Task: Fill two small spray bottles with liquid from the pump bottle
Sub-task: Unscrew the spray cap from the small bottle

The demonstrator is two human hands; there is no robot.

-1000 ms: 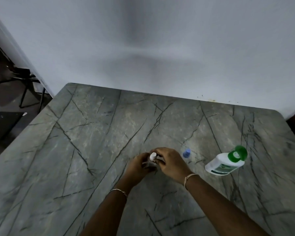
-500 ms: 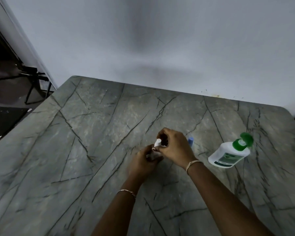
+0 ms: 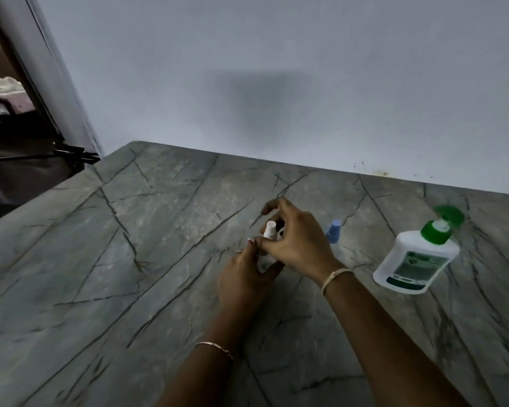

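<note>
Small spray bottle [image 3: 269, 234]: gripped low by left hand [image 3: 244, 279], pinched at top by right hand [image 3: 301, 245]; hold upright, twist gently.

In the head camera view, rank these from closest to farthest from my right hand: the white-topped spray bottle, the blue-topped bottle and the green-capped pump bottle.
1. white-topped spray bottle: pinched by the right hand itself.
2. blue-topped bottle: just behind that hand, to its right.
3. green-capped pump bottle: farther off to the right.
</note>
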